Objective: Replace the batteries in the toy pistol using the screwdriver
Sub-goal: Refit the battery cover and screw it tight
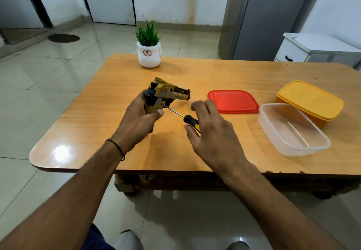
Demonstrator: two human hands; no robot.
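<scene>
My left hand [136, 120] grips the handle of a yellow and black toy pistol [168, 91], held above the wooden table [97, 132] with its barrel pointing right. A screwdriver [187, 119] with a black and yellow handle has its metal tip set against the side of the pistol's grip. My right hand [211, 132] holds the screwdriver's handle between thumb and fingers; the rear of the handle is hidden under the palm. No batteries are visible.
A red lid [233, 101] lies flat to the right of the pistol. Beside it stand a clear empty plastic box [293, 128] and a yellow lidded box [310, 101]. A potted plant in a white pot [148, 54] sits at the table's far edge.
</scene>
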